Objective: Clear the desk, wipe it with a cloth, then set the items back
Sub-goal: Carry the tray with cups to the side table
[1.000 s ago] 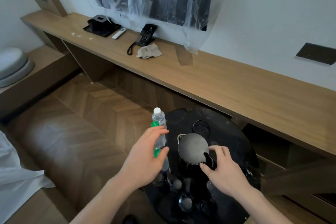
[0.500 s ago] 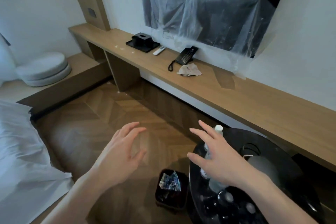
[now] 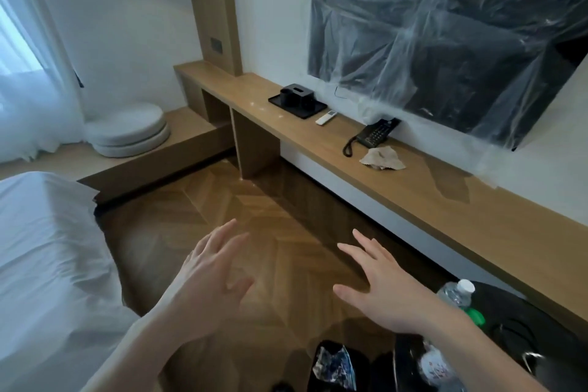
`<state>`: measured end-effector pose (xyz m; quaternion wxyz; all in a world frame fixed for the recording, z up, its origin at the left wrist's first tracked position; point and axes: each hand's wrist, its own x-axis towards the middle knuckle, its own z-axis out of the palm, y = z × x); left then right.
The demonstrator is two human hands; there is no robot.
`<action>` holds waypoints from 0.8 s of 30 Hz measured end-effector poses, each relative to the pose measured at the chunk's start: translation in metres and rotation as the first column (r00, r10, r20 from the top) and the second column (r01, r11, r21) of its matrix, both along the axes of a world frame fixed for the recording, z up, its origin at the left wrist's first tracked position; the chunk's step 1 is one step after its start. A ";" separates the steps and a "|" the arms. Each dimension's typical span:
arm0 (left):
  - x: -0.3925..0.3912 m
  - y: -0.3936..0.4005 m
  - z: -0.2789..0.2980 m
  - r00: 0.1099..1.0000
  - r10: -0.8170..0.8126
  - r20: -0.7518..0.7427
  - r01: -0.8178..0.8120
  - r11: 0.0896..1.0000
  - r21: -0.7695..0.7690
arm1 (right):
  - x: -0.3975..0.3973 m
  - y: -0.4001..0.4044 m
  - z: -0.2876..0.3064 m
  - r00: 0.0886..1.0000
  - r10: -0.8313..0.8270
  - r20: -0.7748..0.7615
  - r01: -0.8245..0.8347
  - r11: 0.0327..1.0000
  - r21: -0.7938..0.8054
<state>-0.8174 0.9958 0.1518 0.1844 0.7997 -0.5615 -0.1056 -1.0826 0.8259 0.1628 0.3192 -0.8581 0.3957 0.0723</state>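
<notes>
Left hand: left hand, fingers spread and relaxed, palm down, holding nothing; in the air above the wood floor.
Right hand: right hand, fingers splayed straight, holding nothing; in the air just left of the round black table.
Counter: long wooden counter along the white wall, running from upper left to lower right; its near stretch is bare wood.
Cloth: crumpled beige cloth lying on the counter, just beside the telephone, well apart from both hands.
Telephone: black corded telephone against the wall, its coiled cord hanging toward the counter's front edge.
Remote: small white remote between the telephone and the black tray.
Tray: black tray at the far end of the counter, carrying a black box.
Wall panel: dark screen above the counter, wrapped in clear plastic film that hangs down to the counter behind the telephone.
Table items: clear water bottle with white cap standing at the table's left edge, partly hidden behind the right forearm; other items on the table too dark to tell.
Bin: black waste bin on the floor between the forearms, crumpled wrapper inside.
Bed: white bedding at left, beside the left arm.
Far corner: round white cushions stacked on a low wooden platform.
</notes>
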 end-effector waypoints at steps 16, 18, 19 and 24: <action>0.202 -0.184 -0.003 0.996 -0.012 0.092 0.003 0.995 0.102 | 0.211 -0.180 -0.028 0.999 -0.013 -0.033 0.013 1.000 0.019; 0.232 -0.199 -0.005 0.996 0.034 0.086 -0.042 0.994 0.098 | 0.245 -0.205 -0.026 0.999 0.003 -0.033 -0.003 1.000 0.006; 0.246 -0.204 -0.007 0.995 0.053 0.086 -0.062 0.993 0.104 | 0.262 -0.214 -0.025 0.999 0.013 -0.036 -0.013 1.000 0.003; 0.336 -0.223 -0.022 0.992 0.102 0.077 -0.112 0.986 0.127 | 0.351 -0.254 -0.025 0.996 0.067 -0.062 -0.068 0.998 -0.010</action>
